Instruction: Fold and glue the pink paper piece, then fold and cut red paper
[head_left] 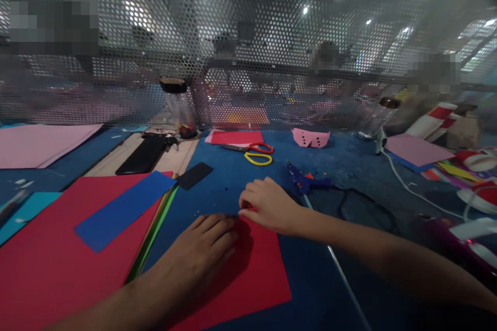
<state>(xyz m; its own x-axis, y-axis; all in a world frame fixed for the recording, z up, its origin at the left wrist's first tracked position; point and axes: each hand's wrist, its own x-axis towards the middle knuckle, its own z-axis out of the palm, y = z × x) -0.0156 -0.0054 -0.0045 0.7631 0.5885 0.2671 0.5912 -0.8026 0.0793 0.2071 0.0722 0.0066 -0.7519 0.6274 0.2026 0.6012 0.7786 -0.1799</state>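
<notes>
A red sheet of craft foam or paper (248, 269) lies on the blue table in front of me. My right hand (269, 206) has its fingers curled over the sheet's far edge, closed on a bit of red there. Flat on the left part of the same sheet rests my left hand (212, 243), palm down, fingers stretched out and side by side; its fingertips come near the right hand. Beyond the right hand lies a blue glue gun (303, 181) with a dark cord. Scissors (258, 152) with red and yellow handles are farther back.
At left, a stack of coloured sheets (58, 248) carries a blue strip (124, 212). A phone (143, 154), keys and jars, one a glass jar (180, 111), stand or lie farther back. A pink cut-out piece (310, 138) sits before the perforated metal screen (248, 26). Cables run on the right.
</notes>
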